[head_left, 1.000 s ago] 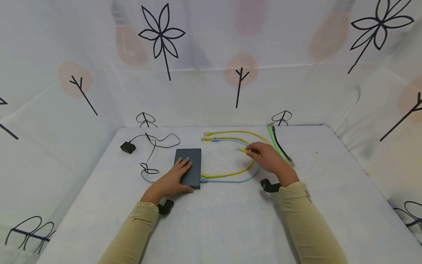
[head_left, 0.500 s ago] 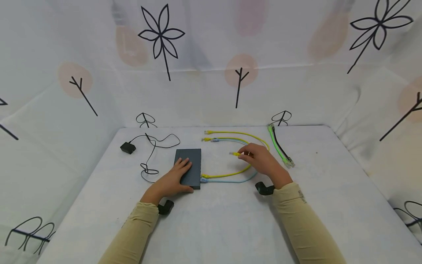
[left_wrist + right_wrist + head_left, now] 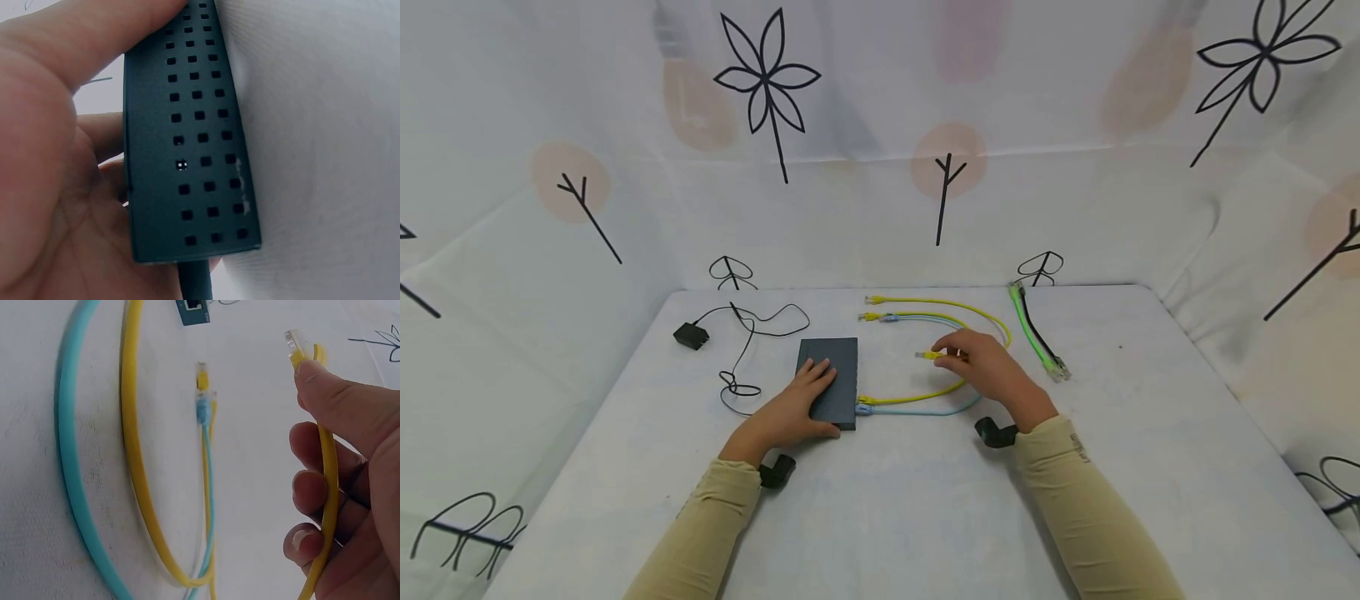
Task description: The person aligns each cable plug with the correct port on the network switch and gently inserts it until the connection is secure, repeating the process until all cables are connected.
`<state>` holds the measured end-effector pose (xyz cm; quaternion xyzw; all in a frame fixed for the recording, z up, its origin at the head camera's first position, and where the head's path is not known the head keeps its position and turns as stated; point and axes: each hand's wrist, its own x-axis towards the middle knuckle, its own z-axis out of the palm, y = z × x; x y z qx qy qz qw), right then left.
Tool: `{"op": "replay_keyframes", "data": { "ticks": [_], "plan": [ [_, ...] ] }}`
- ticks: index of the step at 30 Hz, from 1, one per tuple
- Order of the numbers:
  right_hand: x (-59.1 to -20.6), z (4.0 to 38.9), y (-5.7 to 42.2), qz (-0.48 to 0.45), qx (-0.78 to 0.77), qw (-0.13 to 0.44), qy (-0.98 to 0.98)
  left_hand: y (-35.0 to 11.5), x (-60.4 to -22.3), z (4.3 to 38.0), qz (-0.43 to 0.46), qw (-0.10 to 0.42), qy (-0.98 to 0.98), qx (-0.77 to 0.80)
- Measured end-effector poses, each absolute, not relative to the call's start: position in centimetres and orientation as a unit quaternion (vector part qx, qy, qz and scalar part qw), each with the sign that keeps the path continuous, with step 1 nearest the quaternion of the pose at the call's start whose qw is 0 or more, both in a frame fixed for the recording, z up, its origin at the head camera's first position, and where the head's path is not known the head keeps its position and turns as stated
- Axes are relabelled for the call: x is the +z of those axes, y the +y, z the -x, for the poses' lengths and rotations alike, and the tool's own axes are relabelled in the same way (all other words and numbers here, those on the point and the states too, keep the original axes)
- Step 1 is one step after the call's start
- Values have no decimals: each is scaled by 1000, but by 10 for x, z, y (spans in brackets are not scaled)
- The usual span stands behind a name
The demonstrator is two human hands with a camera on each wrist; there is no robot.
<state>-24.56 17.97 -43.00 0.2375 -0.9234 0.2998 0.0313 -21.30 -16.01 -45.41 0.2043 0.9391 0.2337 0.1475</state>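
Observation:
The dark network switch (image 3: 838,392) lies flat on the table, its vented side (image 3: 200,162) filling much of the left wrist view. My left hand (image 3: 790,408) holds it, fingers spread over the top and thumb along the near side. Between thumb and fingertips, my right hand (image 3: 988,367) pinches a yellow network cable (image 3: 328,456) just behind its clear plug (image 3: 294,342). The plug points left toward the switch, apart from it. A second yellow cable (image 3: 917,397) and a light blue cable (image 3: 925,412) enter the switch's right side near its front corner.
Free plugs of the blue cable (image 3: 889,317) and yellow cables (image 3: 872,300) lie behind and right of the switch. A green cable (image 3: 1032,333) and a black cable (image 3: 1037,329) rest farther right. The black power adapter (image 3: 691,335) and its tangled cord lie left.
My right hand has moved left and slightly nearer, carrying the yellow cable's plug toward the switch. My left hand and the switch have stayed in place.

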Motion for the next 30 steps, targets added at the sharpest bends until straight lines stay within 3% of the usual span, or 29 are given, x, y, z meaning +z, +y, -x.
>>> {"op": "replay_keyframes", "data": {
  "ticks": [30],
  "plan": [
    [-438, 243, 163, -262, 290, 27, -920, -159, -454, 213, -204, 147, 939, 233]
  ]
}}
